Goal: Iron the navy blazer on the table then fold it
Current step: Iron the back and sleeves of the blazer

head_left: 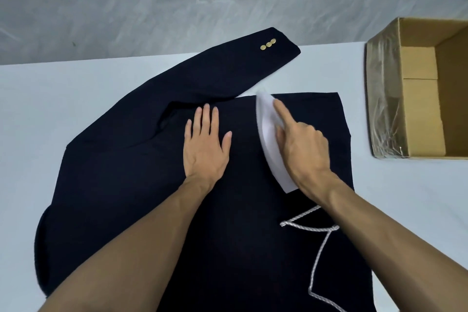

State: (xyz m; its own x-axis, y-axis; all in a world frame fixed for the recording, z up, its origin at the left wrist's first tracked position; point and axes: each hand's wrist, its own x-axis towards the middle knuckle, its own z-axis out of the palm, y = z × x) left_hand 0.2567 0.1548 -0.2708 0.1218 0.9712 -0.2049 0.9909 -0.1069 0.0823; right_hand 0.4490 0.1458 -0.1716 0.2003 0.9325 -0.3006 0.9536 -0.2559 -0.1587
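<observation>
So the navy blazer (126, 185) is spread out flat on the white table (38, 99), with one sleeve (222, 73) angled off toward the far edge and three gold buttons (268, 44) at the cuff. White cord trim (319, 256) shows on the near part.

The left hand (206, 144) is fully open, palm down, fingers straight, pressing the cloth. Just beside it, the right hand (301, 149) grips a white iron (266, 124) sitting on the blazer, index finger stretched along its top and the rest curled round it.

A cardboard box (385, 109) sits open off to the right.
</observation>
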